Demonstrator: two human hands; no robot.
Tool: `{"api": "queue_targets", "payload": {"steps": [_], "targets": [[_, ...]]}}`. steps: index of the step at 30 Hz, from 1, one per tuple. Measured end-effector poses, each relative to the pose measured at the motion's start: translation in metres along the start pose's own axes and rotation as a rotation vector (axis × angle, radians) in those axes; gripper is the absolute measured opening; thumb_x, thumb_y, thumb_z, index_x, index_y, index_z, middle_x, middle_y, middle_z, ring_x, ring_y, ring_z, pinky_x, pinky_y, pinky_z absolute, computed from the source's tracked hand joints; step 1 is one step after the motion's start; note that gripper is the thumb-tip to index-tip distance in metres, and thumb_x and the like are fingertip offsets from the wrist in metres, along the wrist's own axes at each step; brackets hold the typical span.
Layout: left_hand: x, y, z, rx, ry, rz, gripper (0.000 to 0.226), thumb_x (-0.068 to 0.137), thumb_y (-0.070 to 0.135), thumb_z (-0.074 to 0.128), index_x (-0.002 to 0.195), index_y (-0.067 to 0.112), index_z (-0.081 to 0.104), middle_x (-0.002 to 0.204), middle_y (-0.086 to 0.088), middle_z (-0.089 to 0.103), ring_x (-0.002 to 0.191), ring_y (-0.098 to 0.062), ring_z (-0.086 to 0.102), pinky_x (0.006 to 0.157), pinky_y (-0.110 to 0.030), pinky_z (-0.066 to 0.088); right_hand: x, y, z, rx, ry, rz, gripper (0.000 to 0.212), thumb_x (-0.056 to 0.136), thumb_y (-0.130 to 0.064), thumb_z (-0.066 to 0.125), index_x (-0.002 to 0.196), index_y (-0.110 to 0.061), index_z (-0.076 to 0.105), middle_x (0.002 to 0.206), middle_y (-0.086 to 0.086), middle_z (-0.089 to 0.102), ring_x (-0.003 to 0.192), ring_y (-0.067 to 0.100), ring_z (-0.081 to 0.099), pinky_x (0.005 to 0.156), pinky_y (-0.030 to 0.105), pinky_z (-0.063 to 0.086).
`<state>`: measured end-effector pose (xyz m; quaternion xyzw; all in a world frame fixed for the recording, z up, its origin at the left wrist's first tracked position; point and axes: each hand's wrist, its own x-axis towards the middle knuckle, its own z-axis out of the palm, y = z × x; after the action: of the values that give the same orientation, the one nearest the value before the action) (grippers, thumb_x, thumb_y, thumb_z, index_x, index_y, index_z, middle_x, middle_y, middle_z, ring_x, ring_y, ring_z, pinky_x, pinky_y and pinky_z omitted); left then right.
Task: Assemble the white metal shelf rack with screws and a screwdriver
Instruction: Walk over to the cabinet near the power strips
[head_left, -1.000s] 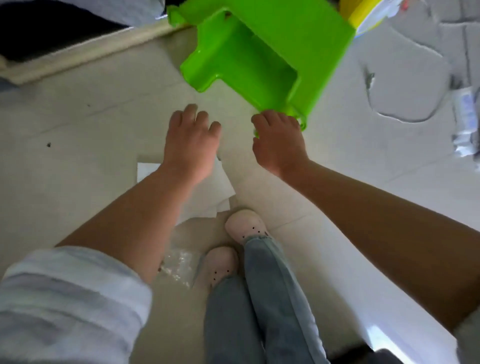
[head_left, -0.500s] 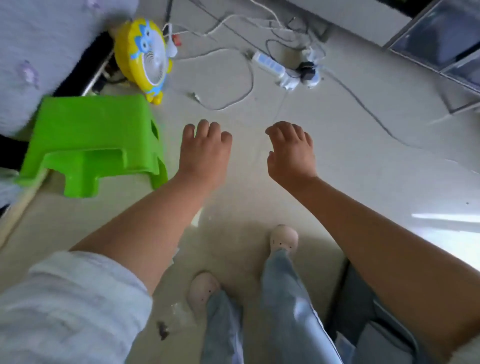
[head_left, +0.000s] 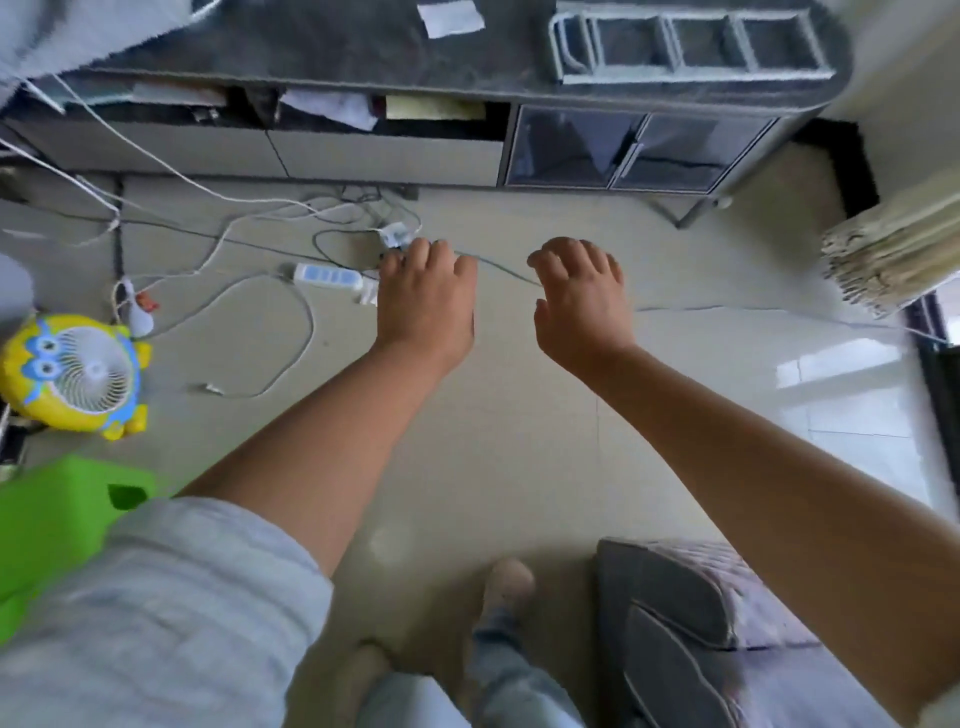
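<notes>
View has swung since a second ago: the green stool, then at 12 o'clock just beyond the hands, now sits at 8 o'clock, and a low dark cabinet fills the top of the frame. A white ladder-like metal rack frame lies flat on the cabinet top at 1 o'clock, well apart from both hands. Left hand and right hand are held out palm-down over bare floor, fingers loosely bent, holding nothing. Judgement: the person has turned toward the rack piece; fetching it comes first, fastening not begun. No screws or screwdriver visible. Containers: the cabinet's open shelf at 11 o'clock holds papers; contents behind its glass doors at 1 o'clock cannot be told. A power strip and yellow fan lie at 9–10 o'clock.
</notes>
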<state>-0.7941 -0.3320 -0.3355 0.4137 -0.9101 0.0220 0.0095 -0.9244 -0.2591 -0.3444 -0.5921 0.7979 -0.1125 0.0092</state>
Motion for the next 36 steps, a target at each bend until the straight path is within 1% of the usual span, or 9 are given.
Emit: {"api": "queue_targets", "payload": {"steps": [2,6,10,15,19,23,27,32,36], "targets": [[0.033,0.015,-0.009,0.011,0.074,0.026,0.022,0.063,0.006,0.071,0.084,0.006,0.065,0.087,-0.013,0.06,0.086,-0.032,0.057,0.075,-0.032,0.043,0.019,0.026,-0.014,-0.016,0.004,0.009,0.042,0.07,0.002,0.062,0.112,0.0,0.059,0.116,0.02,0.057,0.109,0.039,0.052,0.094,0.044,0.038],[0.097,0.036,-0.026,0.001,0.089,0.067,0.024,0.051,0.005,0.077,0.07,0.003,0.061,0.075,-0.014,0.059,0.075,-0.032,0.058,0.069,-0.032,0.046,0.066,0.071,-0.038,-0.054,-0.033,0.042,0.042,0.081,-0.005,0.055,0.123,-0.004,0.053,0.129,0.014,0.049,0.121,0.033,0.042,0.102,0.039,0.028],[0.168,0.045,-0.038,-0.001,0.042,0.106,0.021,0.069,0.008,0.068,0.09,0.004,0.063,0.095,-0.013,0.06,0.094,-0.033,0.054,0.08,-0.034,0.041,0.129,0.113,-0.056,-0.102,-0.041,0.067,0.041,0.084,-0.008,0.053,0.124,-0.008,0.05,0.133,0.009,0.044,0.126,0.029,0.034,0.104,0.034,0.022],[0.266,0.048,-0.049,0.035,0.051,0.162,0.024,0.066,0.012,0.071,0.089,0.008,0.064,0.092,-0.01,0.06,0.092,-0.03,0.055,0.077,-0.032,0.042,0.219,0.166,-0.069,-0.125,-0.059,0.179,0.039,0.083,-0.008,0.051,0.122,-0.009,0.051,0.129,0.009,0.046,0.123,0.029,0.035,0.105,0.035,0.021],[0.336,0.052,-0.049,0.061,-0.111,0.172,0.028,0.088,0.012,0.044,0.115,0.011,0.051,0.119,-0.007,0.048,0.116,-0.027,0.04,0.09,-0.035,0.03,0.274,0.208,-0.077,-0.136,-0.088,0.245,0.041,0.085,-0.011,0.051,0.125,-0.011,0.05,0.13,0.008,0.046,0.123,0.029,0.036,0.102,0.035,0.023],[0.4,0.067,-0.04,0.05,-0.145,0.189,0.027,0.086,0.011,0.049,0.113,0.009,0.054,0.117,-0.008,0.051,0.115,-0.028,0.043,0.09,-0.037,0.034,0.311,0.255,-0.08,-0.145,-0.147,0.283,0.038,0.086,-0.013,0.051,0.124,-0.01,0.051,0.128,0.008,0.048,0.124,0.028,0.036,0.102,0.034,0.022],[0.46,0.094,-0.033,0.04,-0.119,0.215,0.025,0.059,0.011,0.077,0.08,0.007,0.065,0.085,-0.01,0.061,0.086,-0.03,0.058,0.069,-0.034,0.044,0.35,0.316,-0.075,-0.161,-0.203,0.297,0.037,0.084,-0.012,0.052,0.12,-0.009,0.053,0.124,0.007,0.052,0.121,0.028,0.039,0.103,0.034,0.023],[0.53,0.129,-0.005,0.024,-0.165,0.158,0.024,0.068,0.014,0.073,0.091,0.009,0.066,0.096,-0.008,0.062,0.094,-0.028,0.057,0.075,-0.033,0.043,0.403,0.396,-0.056,-0.168,-0.31,0.266,0.032,0.088,-0.016,0.048,0.119,-0.013,0.053,0.123,0.004,0.053,0.121,0.025,0.04,0.101,0.032,0.024],[0.573,0.154,0.029,0.045,-0.311,0.111,0.029,0.088,0.013,0.046,0.116,0.012,0.052,0.119,-0.004,0.05,0.116,-0.024,0.042,0.091,-0.032,0.034,0.439,0.453,-0.037,-0.213,-0.425,0.166,0.029,0.089,-0.017,0.044,0.116,-0.012,0.053,0.122,0.004,0.054,0.122,0.024,0.041,0.104,0.032,0.023]]}}
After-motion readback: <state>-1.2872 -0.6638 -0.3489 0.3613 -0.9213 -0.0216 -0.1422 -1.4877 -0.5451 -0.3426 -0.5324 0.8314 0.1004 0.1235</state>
